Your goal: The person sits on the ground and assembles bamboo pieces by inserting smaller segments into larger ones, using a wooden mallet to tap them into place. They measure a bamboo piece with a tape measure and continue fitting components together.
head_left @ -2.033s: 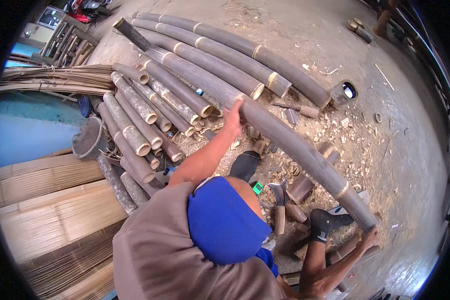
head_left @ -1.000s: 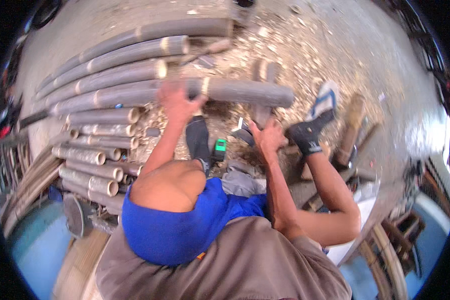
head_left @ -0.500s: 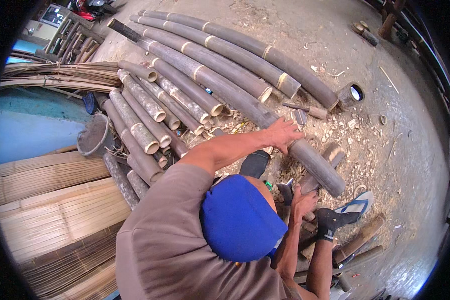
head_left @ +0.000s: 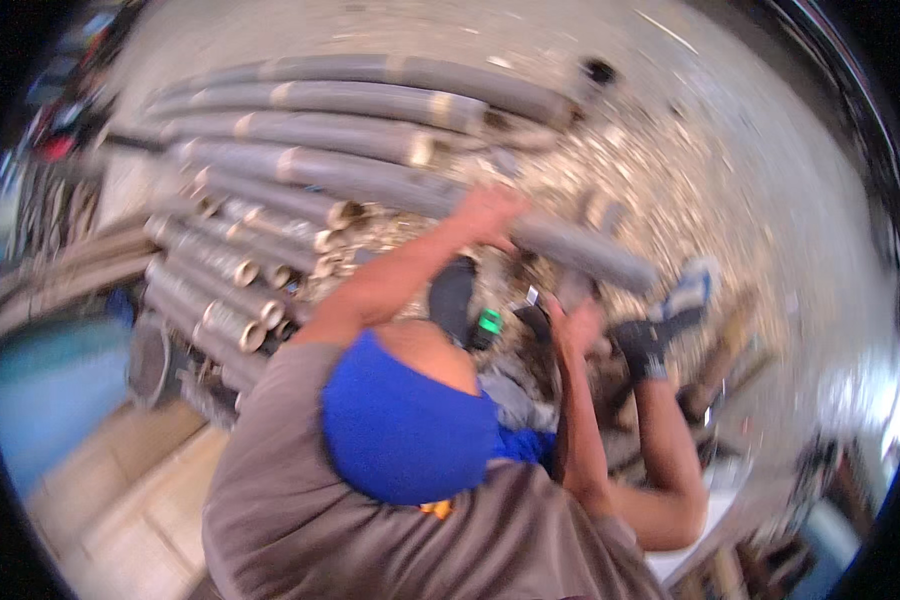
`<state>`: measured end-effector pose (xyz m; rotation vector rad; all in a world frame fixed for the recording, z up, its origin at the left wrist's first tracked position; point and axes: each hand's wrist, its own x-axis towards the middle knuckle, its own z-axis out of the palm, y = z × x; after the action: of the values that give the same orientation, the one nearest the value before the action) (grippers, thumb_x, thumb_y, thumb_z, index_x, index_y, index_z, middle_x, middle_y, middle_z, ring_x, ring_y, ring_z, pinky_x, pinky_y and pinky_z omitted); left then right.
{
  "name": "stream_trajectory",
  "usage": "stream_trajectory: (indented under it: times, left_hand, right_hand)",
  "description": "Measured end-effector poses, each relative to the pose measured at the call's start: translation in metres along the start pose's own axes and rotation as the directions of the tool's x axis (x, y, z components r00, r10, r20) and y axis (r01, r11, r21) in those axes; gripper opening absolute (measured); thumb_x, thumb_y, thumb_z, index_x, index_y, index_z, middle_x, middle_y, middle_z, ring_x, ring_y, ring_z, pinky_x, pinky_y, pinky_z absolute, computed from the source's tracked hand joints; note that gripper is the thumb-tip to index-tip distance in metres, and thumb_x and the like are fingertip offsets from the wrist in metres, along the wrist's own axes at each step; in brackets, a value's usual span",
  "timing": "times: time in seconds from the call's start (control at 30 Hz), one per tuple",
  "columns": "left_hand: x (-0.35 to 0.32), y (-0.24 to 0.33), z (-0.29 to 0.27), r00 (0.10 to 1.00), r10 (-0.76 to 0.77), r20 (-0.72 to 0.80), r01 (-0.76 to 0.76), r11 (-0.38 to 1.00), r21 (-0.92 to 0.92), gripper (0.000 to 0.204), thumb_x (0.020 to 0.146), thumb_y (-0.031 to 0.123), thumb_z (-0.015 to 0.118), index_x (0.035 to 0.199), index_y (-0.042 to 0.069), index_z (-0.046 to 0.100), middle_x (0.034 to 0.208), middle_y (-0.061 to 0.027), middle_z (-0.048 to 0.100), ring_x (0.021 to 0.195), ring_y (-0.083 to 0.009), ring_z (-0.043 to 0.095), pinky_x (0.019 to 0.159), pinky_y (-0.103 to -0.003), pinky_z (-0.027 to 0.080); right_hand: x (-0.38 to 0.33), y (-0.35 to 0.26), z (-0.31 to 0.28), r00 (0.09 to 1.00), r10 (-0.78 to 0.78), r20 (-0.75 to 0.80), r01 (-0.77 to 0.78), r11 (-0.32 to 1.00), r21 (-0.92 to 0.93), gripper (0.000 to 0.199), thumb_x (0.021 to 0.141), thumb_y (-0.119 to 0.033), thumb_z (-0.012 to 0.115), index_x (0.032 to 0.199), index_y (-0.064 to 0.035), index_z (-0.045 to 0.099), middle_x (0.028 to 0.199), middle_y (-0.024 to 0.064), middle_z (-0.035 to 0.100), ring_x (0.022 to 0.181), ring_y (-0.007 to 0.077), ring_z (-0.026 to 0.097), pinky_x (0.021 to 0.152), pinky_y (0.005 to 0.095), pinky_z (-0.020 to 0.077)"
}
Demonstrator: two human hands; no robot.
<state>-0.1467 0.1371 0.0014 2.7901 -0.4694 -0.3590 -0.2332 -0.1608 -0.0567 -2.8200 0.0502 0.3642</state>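
Note:
Neither of my own hands shows. Below me a co-worker in a blue cap [head_left: 410,420] and brown shirt [head_left: 300,520] bends low over a long grey-brown bamboo pole [head_left: 370,180]. The co-worker's left hand [head_left: 490,215] rests over the pole, a little back from its near end. Just under that end, the right hand [head_left: 576,322] is at a short bamboo piece [head_left: 574,284]; motion blur hides how its fingers sit. A dark sock and a blue-and-white sandal [head_left: 692,288] are on the foot beside it.
More long bamboo poles [head_left: 360,97] lie beyond. Several shorter bamboo lengths [head_left: 215,250] are piled at the left, near a grey bucket [head_left: 150,358]. Pale wood chips [head_left: 660,190] cover the floor around the work. Pale flat panels [head_left: 120,490] lie at the lower left.
My view has turned and blurred, so the poles lie flatter across it and the co-worker appears further left. The co-worker's left hand stays on the pole, the right hand beneath its end.

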Motion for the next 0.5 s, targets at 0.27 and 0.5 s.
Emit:
stream_trajectory:
  times: [0.27,0.5]
  left_hand:
    - [0.007,0.023,-0.015,0.996,-0.061,0.072,0.051,0.991,0.125,0.101,0.064,0.051,0.090,0.150,0.021,0.046,0.133,-0.0112,0.059,0.124,-0.0345,0.057,0.101,-0.054,0.045]
    - [-0.003,0.024,-0.005,0.998,-0.018,-0.059,0.028,0.983,0.179,0.102,0.060,0.047,0.093,0.148,0.023,0.048,0.133,-0.0118,0.059,0.127,-0.0354,0.056,0.100,-0.055,0.046]
  right_hand:
    - [-0.006,0.002,0.004,0.996,0.048,-0.076,-0.040,0.994,0.101,0.091,0.080,-0.059,0.078,0.136,0.0066,0.050,0.123,0.0298,0.058,0.110,0.0469,0.060,0.096,0.0549,0.0491]
    - [-0.018,0.007,-0.010,1.000,0.000,0.020,-0.003,0.985,0.171,0.090,0.084,-0.059,0.073,0.140,0.0067,0.048,0.122,0.0326,0.058,0.114,0.0507,0.058,0.099,0.0559,0.0467]
